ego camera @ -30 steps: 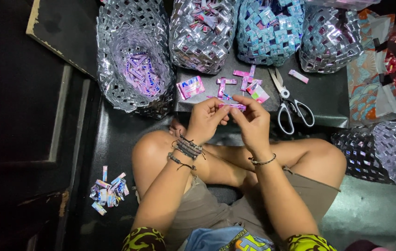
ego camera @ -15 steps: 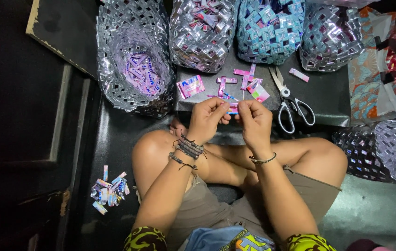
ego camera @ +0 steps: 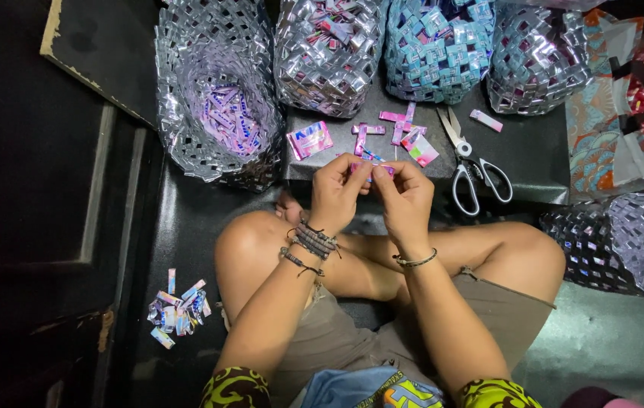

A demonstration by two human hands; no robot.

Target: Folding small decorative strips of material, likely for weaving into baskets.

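From my head camera, my left hand (ego camera: 335,189) and right hand (ego camera: 405,195) met fingertip to fingertip, both pinched on a small folded pink foil strip (ego camera: 372,168) at the near edge of the dark flat board (ego camera: 533,162). On that board lay more glossy pink folded strips (ego camera: 393,127) and white-handled scissors (ego camera: 473,162). Left of the board, a silvery woven foil basket (ego camera: 186,106) held purple strips (ego camera: 227,121).

2 hands (ego camera: 371,193), 1 pr scissors (ego camera: 473,162), 5 woven foil baskets (ego camera: 216,98), 1 scrap pile (ego camera: 178,310)
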